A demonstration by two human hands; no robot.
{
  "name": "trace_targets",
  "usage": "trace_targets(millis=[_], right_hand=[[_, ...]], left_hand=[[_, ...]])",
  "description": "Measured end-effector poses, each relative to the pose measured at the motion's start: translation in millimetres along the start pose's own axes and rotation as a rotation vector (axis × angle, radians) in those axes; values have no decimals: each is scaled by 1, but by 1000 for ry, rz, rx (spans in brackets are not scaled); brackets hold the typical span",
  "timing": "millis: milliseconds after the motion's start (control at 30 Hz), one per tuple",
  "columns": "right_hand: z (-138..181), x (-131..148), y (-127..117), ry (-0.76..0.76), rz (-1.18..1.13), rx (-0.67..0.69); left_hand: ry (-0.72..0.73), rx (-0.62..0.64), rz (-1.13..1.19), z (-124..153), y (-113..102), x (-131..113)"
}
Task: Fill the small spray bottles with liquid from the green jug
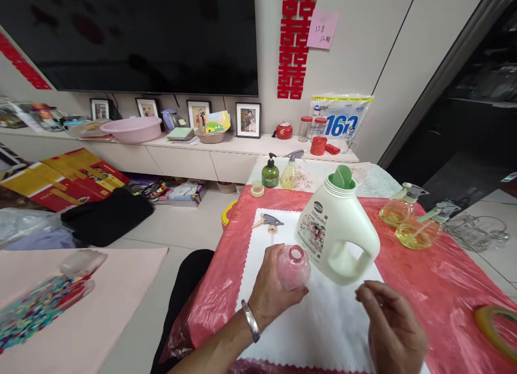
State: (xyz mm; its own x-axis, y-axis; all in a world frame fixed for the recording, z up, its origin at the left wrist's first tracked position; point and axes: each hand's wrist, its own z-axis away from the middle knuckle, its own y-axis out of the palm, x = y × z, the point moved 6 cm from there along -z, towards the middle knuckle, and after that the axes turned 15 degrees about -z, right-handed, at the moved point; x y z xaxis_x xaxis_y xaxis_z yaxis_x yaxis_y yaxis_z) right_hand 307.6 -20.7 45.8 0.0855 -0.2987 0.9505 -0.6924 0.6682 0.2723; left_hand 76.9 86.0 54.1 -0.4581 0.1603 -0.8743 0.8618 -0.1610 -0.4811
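My left hand (pixel 270 288) is wrapped round a small clear bottle (pixel 294 274) with a pinkish tint, its round mouth uncapped and facing up. Behind it on the white cloth (pixel 311 331) lies a grey trigger spray head (pixel 271 220) with a peach-coloured collar. A large pale green detergent jug (pixel 335 234) stands upright just beyond the bottle, with a green spout (pixel 343 177) in its open neck. Curled with thumb and fingers together, my right hand (pixel 393 328) is below the jug's handle and apart from it; whatever may be in the fingers is hidden.
Two spray bottles with yellow liquid (pixel 418 234) stand on the right of the red plastic cover (pixel 214 293). A tape roll (pixel 498 328) lies at the right edge. At the back are a green pump bottle (pixel 270 173), another spray bottle (pixel 289 174) and a small cup-like cap (pixel 257 188).
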Motion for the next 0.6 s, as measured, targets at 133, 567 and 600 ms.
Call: trace_targets(millis=[133, 567, 600], right_hand=[[-20, 30, 0, -89, 83, -136], [-93, 7, 42, 6, 175, 130], [-95, 6, 44, 4, 167, 130]], left_hand=[[27, -30, -113, -4, 16, 21], [107, -87, -56, 1, 28, 42], [109, -87, -57, 1, 28, 42]])
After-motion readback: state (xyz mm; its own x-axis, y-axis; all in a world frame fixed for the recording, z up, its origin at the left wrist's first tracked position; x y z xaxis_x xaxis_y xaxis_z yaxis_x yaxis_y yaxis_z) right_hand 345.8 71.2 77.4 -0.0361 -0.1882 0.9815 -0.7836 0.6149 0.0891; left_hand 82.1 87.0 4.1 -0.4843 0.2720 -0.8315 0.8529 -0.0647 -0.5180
